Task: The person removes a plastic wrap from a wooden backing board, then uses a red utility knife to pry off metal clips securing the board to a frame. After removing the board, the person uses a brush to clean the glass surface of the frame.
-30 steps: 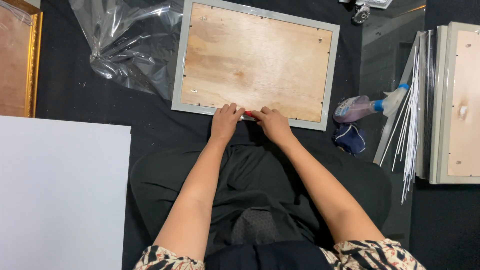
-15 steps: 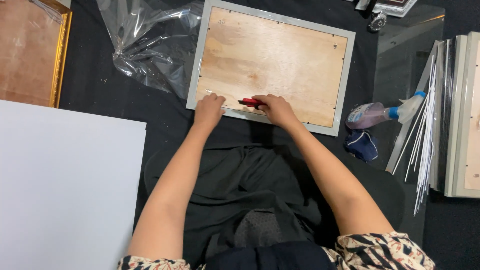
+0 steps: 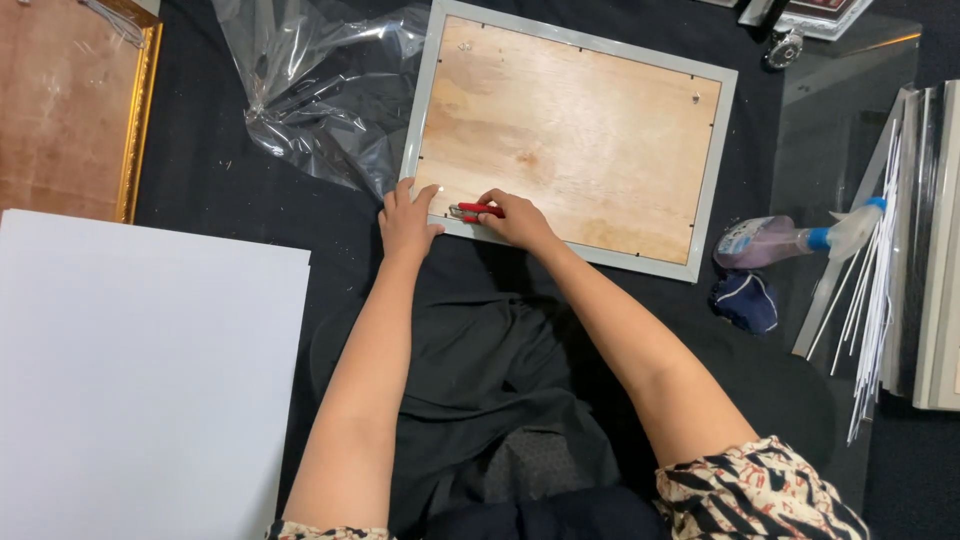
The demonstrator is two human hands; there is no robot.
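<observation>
A grey picture frame (image 3: 715, 160) lies face down on the black cloth, its light wooden backing board (image 3: 570, 130) facing up. My left hand (image 3: 408, 220) rests with spread fingers on the frame's near left corner. My right hand (image 3: 512, 218) grips a small red-handled tool (image 3: 472, 211), whose tip touches the backing board's near edge, just right of my left hand.
Crumpled clear plastic wrap (image 3: 310, 90) lies left of the frame. A large white board (image 3: 130, 370) fills the lower left, a gold-framed brown panel (image 3: 70, 110) the upper left. On the right are a spray bottle (image 3: 780, 240), a dark blue cloth (image 3: 745, 300) and stacked frames and strips (image 3: 900, 250).
Both hands have moved left along the frame's near edge toward its left corner. The red tool, hidden a second ago, now shows in my right hand.
</observation>
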